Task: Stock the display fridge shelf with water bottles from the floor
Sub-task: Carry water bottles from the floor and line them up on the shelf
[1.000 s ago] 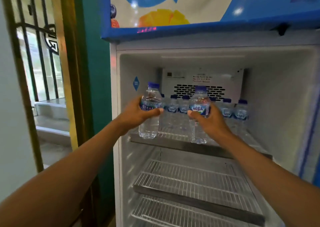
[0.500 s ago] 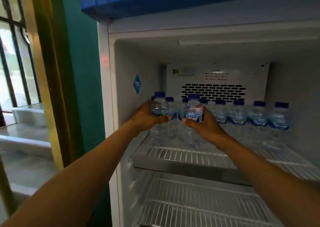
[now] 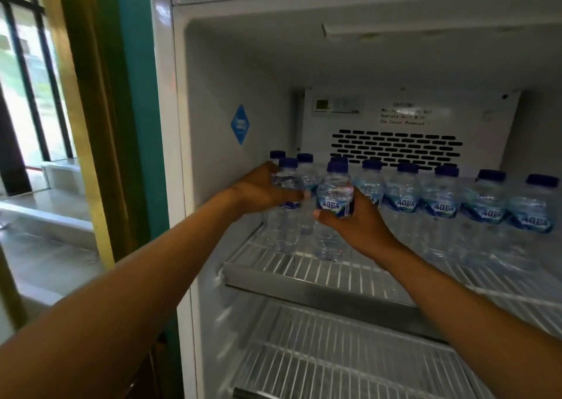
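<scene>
Bottles (image 3: 334,197) deeper in, both grips closed.

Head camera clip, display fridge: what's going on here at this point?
A person is loading small water bottles onto the top wire shelf of an open display fridge. The left hand holds one bottle near the left wall, and the right hand holds another bottle beside it, both upright at the shelf's front left. A row of bottles already stands along the back. The lower shelf shows no bottles.
</scene>
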Tool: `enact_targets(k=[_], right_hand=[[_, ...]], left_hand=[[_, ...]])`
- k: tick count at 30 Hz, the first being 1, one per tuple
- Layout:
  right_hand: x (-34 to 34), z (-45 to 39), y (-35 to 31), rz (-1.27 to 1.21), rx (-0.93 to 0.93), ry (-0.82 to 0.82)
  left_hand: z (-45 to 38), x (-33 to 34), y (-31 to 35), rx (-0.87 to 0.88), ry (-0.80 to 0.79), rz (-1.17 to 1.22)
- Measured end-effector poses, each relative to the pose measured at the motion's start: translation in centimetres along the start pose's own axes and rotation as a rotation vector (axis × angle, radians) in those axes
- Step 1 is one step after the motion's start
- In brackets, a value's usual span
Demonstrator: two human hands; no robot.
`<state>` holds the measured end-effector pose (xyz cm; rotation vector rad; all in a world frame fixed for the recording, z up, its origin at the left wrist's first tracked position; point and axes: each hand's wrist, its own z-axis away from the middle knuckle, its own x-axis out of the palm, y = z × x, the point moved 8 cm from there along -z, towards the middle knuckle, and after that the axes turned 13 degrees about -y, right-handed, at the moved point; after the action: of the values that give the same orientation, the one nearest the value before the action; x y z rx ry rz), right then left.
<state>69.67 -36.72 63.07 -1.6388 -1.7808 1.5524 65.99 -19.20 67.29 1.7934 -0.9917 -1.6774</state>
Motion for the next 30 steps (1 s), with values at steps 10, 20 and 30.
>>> enact_targets(k=[10,20,30], right_hand=[[0.8,0.5,1.2,0.075,0.041,-0.039],[0.8,0.8,0.9,0.11,0.043,-0.049],[1.0,1.4,0.9,0.143,0.087,-0.069]], left_hand=[[-0.8,-3.6,6.3,-0.074,0.007,-0.707],[-1.0,-5.9,7.8,-0.153,-0.14,-0.976],[-2.4,-5.0,6.4,-0.164,-0.142,-1.134]])
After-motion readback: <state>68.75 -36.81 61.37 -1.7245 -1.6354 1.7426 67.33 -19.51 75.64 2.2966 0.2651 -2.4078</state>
